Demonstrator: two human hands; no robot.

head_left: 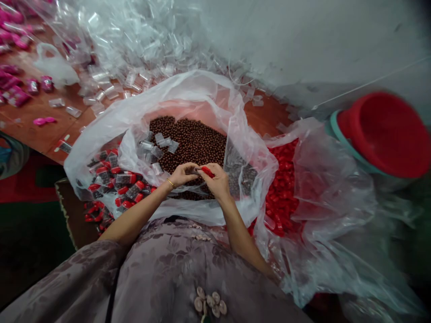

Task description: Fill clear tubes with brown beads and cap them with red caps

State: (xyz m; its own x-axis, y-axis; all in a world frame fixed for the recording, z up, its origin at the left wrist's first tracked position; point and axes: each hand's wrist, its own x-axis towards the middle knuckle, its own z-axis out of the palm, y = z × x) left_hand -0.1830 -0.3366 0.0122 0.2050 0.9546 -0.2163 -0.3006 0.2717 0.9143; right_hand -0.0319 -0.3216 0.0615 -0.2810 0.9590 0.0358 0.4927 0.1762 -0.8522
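Observation:
My left hand, with a thin gold bracelet at the wrist, is closed on a small clear plastic container, mostly hidden by the fingers. My right hand pinches a red plastic cap right beside it. Both hands meet over a heap of small round brown beads in a large white plastic bag. A few empty clear containers rest on the beads. Filled containers with red caps are heaped at the left, by my left forearm.
Red caps fill a clear bag at the right. Many empty clear containers are piled at the back of the orange-red table. Pink-capped containers lie far left. A red bucket stands at the right by the wall.

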